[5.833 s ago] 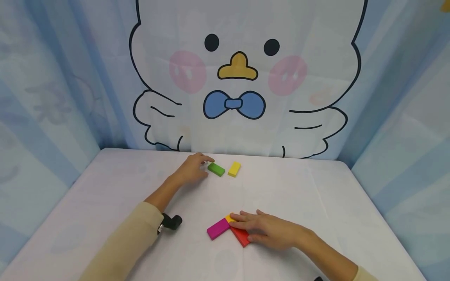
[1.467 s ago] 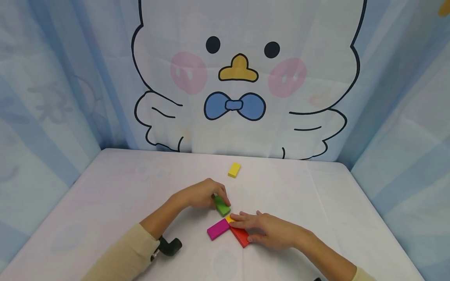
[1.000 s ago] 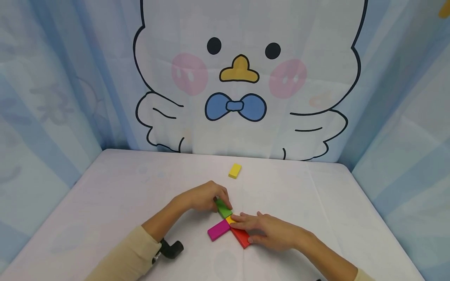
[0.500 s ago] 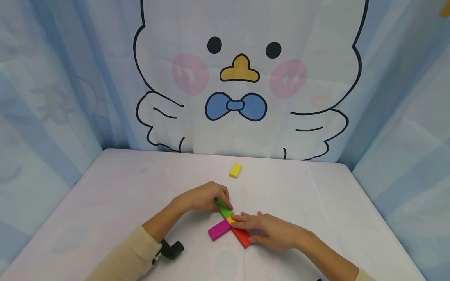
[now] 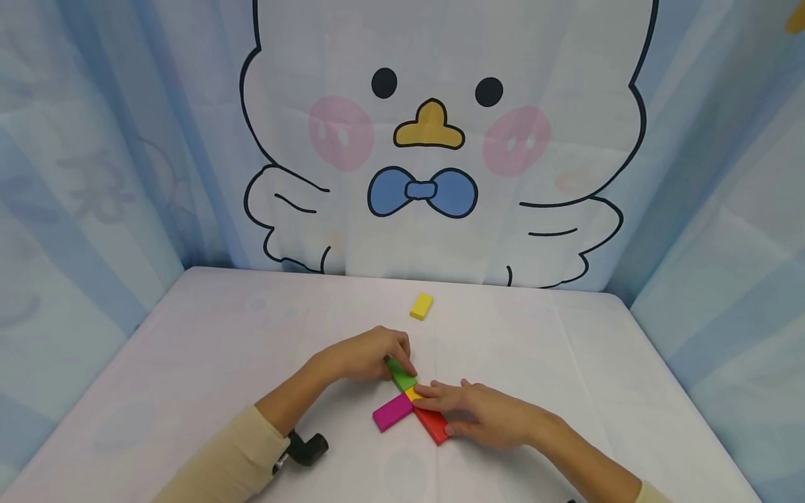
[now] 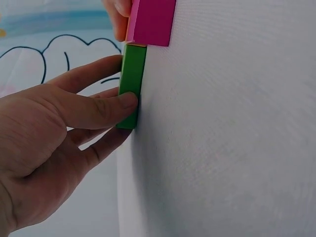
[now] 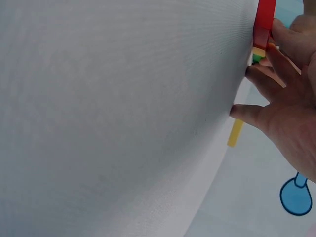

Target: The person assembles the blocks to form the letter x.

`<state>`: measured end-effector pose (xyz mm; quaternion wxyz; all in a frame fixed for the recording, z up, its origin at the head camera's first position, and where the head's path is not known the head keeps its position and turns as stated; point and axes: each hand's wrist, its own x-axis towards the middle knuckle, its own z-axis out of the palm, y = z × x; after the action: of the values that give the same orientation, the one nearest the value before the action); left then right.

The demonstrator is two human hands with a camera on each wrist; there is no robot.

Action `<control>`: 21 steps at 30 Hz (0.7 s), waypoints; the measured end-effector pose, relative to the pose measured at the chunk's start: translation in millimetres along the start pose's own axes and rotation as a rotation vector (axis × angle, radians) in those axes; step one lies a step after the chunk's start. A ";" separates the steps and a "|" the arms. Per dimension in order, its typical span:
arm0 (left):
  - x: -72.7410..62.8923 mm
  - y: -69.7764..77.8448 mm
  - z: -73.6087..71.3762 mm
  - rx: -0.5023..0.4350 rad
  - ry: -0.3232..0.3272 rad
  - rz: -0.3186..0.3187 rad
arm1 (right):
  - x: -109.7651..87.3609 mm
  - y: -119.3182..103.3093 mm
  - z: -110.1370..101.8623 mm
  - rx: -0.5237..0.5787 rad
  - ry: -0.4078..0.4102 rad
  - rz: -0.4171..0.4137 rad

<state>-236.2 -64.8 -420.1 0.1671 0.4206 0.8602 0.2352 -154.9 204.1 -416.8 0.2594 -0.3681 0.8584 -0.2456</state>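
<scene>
My left hand (image 5: 367,353) pinches a green block (image 5: 402,376) between thumb and fingers. In the left wrist view the green block (image 6: 132,69) lies flat on the table, its end against the small orange block and the magenta block's corner. The orange block (image 5: 411,393) sits in the middle, partly under my right fingertips. A magenta block (image 5: 393,412) extends from it to the lower left and a red block (image 5: 431,424) to the lower right. My right hand (image 5: 487,416) rests with fairly straight fingers on the orange block, thumb touching the red one (image 7: 264,22).
A yellow block (image 5: 421,306) lies alone near the back of the white-covered table (image 5: 541,335). Behind the table hangs a curtain (image 5: 440,244) with a cartoon bird. A black wrist-worn device (image 5: 307,448) sticks out beside the left sleeve (image 5: 226,457).
The left hand has brought the green block from beside the yellow block toward me, up against the orange block. The right hand has stayed in place. Hardly anything moves in the last half second.
</scene>
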 end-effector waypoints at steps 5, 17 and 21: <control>-0.1 1.2 0.5 0.026 0.000 0.004 | 0.0 0.2 0.4 -0.002 0.001 0.000; -0.3 0.3 1.7 0.043 0.006 0.008 | -0.6 1.0 1.4 -0.031 0.017 -0.002; -0.6 -0.4 2.3 0.040 0.009 0.003 | -0.1 1.3 1.5 -0.033 0.018 0.001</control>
<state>-235.0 -64.9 -422.2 0.1544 0.4242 0.8647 0.2203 -154.6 204.7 -418.7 0.2457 -0.3696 0.8649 -0.2345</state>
